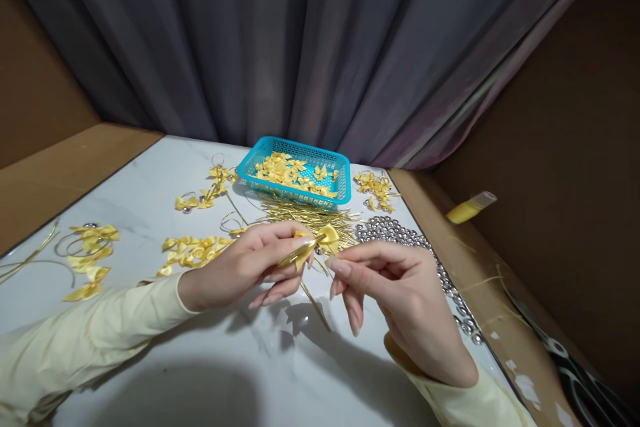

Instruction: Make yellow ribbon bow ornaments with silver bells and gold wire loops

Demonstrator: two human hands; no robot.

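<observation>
Over the middle of the table, my left hand (245,260) is closed, with thumb and fingers pinching a yellow satin ribbon bow (329,239) and a loop of gold cord. A small silver piece shows just under the bow's knot. From below the fingers a straight gold cord end (316,307) hangs toward the table. My right hand (400,283) is beside the bow on its right, thumb and forefinger pinched together close to its edge. What lies between those two fingertips is too small to make out.
Behind the hands stands a turquoise basket (244,170) of yellow bows, with gold cords (310,215) spread before it. Silver round pieces (395,230) lie along the right edge. Bow clusters (93,247) sit left; scissors (560,353) and a yellow tube (470,207) are at right.
</observation>
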